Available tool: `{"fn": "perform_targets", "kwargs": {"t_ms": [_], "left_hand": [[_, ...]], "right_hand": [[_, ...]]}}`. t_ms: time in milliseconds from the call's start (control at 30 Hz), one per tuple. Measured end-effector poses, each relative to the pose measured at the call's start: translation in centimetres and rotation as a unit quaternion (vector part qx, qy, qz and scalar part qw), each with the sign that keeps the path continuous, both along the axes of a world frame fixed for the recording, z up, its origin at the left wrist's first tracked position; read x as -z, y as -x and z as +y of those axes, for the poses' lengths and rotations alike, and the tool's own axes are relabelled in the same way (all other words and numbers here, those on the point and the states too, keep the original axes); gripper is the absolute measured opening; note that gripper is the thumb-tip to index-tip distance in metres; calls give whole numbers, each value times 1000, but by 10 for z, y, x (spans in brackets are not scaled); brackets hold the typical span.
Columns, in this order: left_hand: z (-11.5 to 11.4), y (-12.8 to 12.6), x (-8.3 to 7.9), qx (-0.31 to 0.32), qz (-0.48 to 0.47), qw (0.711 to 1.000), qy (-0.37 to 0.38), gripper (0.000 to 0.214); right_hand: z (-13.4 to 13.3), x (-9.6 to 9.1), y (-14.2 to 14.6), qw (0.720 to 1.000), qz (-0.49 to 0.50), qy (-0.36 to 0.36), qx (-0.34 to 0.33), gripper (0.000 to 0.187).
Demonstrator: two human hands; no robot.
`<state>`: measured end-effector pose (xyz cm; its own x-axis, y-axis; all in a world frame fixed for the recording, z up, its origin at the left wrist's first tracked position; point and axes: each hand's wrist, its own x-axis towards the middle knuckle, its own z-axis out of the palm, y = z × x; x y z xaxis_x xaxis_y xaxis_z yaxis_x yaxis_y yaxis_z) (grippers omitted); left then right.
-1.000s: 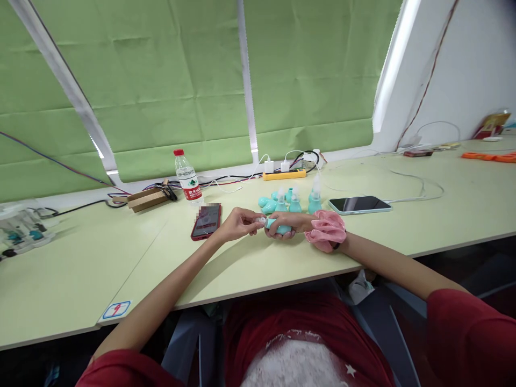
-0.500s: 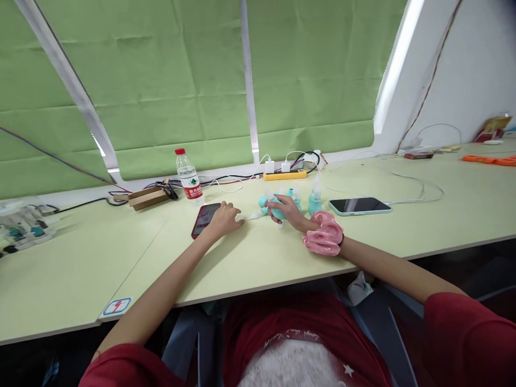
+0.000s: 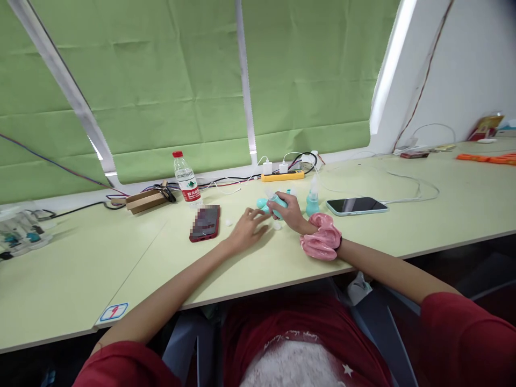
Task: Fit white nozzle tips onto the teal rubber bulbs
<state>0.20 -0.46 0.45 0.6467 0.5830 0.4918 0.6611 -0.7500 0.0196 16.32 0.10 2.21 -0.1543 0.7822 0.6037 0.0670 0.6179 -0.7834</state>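
My right hand [image 3: 291, 213], with a pink scrunchie [image 3: 321, 239] round its wrist, is closed round a small teal bulb bottle [image 3: 277, 204] with a clear tip, held just above the pale green table [image 3: 363, 236]. My left hand [image 3: 246, 230] lies beside it on the table, fingers spread and holding nothing. A small clear cap [image 3: 228, 221] lies to the left of that hand, and another small white piece [image 3: 277, 226] sits under my right hand. More teal bottles [image 3: 311, 201] stand just behind my right hand.
A red phone [image 3: 205, 222] lies left of my left hand; a light blue phone [image 3: 357, 205] on a white cable lies to the right. At the back stand a water bottle [image 3: 185, 178], a yellow power strip [image 3: 282, 176] and wooden blocks [image 3: 145, 200].
My left hand let go of the clear cap, went to the red phone, then came back toward the bottle. My right hand carried the teal bottle back toward the standing bottles.
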Motion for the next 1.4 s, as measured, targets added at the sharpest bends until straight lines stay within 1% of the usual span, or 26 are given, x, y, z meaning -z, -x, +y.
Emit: {"fn": "perform_targets", "kwargs": {"t_ms": [67, 133, 167, 233, 300, 367, 400, 433, 467, 500, 567, 633, 700, 733, 767, 800, 933, 1100, 1233, 1400], "left_hand": [[-5, -14, 6, 47, 28, 998, 8, 35], [-7, -21, 10, 68, 48, 996, 22, 32], [-7, -22, 11, 67, 49, 996, 32, 29], [-4, -19, 11, 41, 29, 997, 61, 22], [-1, -13, 9, -1, -13, 996, 91, 12], [3, -5, 5, -30, -82, 989, 116, 3], [5, -1, 3, -35, -133, 982, 129, 3], [7, 2, 0, -34, -195, 970, 145, 8], [9, 5, -4, -30, -264, 950, 166, 14], [10, 8, -9, -25, -336, 922, 191, 22], [12, 13, -18, -12, -457, 852, 255, 37], [12, 17, -26, 12, -535, 776, 332, 40], [10, 18, -31, 45, -577, 713, 395, 34], [8, 19, -33, 58, -586, 692, 418, 31], [7, 19, -34, 66, -589, 678, 435, 29], [6, 19, -34, 71, -589, 671, 446, 27], [4, 18, -32, 73, -578, 667, 465, 27], [9, 19, -25, 56, -565, 679, 466, 30], [13, 24, -22, 59, -512, 700, 494, 31], [14, 32, -26, 76, -422, 724, 541, 38]], "right_hand": [[-1, 0, 0, 1000, -2, -16, 9, 23], [-1, 1, 0, 1000, -9, -24, 12, 23], [0, 1, 0, 999, -14, -26, 12, 23], [2, 2, -1, 999, -27, -31, 15, 23], [4, 2, -2, 998, -49, -36, 16, 22], [5, 3, -2, 995, -82, -48, 22, 21], [6, 3, -2, 993, -103, -58, 29, 20], [6, 3, -2, 989, -123, -71, 40, 19], [6, 3, -1, 985, -142, -86, 55, 18], [7, 4, -1, 979, -160, -100, 71, 17], [8, 6, 0, 968, -198, -120, 98, 15], [9, 9, 1, 956, -241, -124, 117, 14], [10, 13, 1, 943, -283, -119, 130, 13], [10, 15, 1, 937, -298, -117, 137, 13], [10, 16, 2, 933, -309, -115, 143, 14], [9, 17, 2, 930, -316, -115, 148, 14], [6, 18, 3, 925, -325, -116, 157, 15], [2, 16, 4, 911, -356, -133, 163, 18], [1, 14, 3, 885, -405, -141, 181, 24], [2, 13, 1, 836, -487, -151, 204, 30]]}}
